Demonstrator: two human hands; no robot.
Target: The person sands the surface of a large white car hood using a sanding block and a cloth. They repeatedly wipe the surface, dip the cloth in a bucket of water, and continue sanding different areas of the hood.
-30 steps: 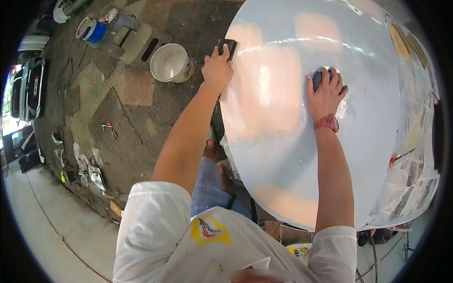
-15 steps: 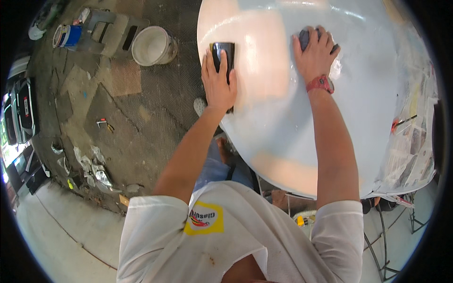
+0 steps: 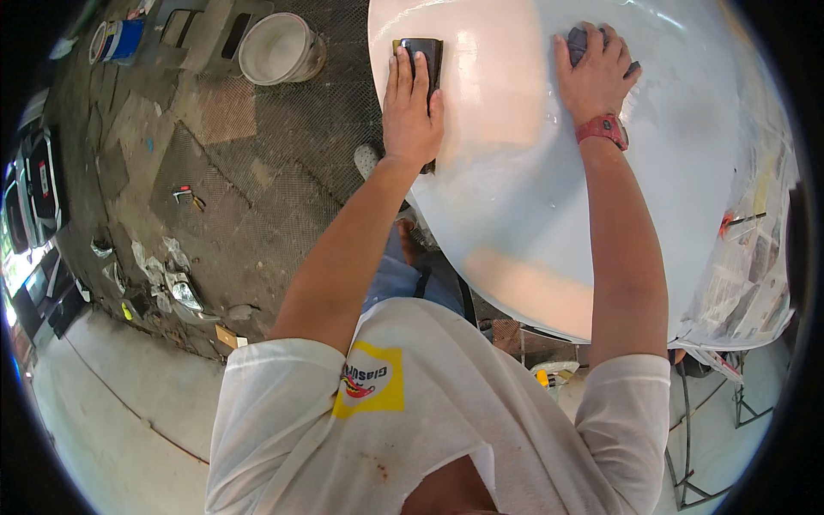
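Observation:
My left hand (image 3: 413, 116) lies over a long black sanding block (image 3: 433, 60), fingers along its top and thumb at its right side. The block rests flat near the left edge of a large curved panel (image 3: 524, 202), light grey with peach patches. Farther right, my right hand (image 3: 595, 81), with a red watch at the wrist, grips a dark grey wad (image 3: 578, 45) against the panel. Whether the wad is cloth or sponge cannot be told. The panel's surface looks wet and shiny in places.
Masking paper (image 3: 755, 249) covers the panel's right side, with a thin black and orange tool (image 3: 742, 221) on it. At upper left stand a whitish bucket (image 3: 276, 51) and a grey step stool (image 3: 193, 39). Pliers (image 3: 197, 203) and crumpled plastic (image 3: 154, 270) lie on the floor.
The whole view has shifted, so the floor things and panel sit higher in the picture. Both hands keep their holds and stay at nearly the same places on the panel.

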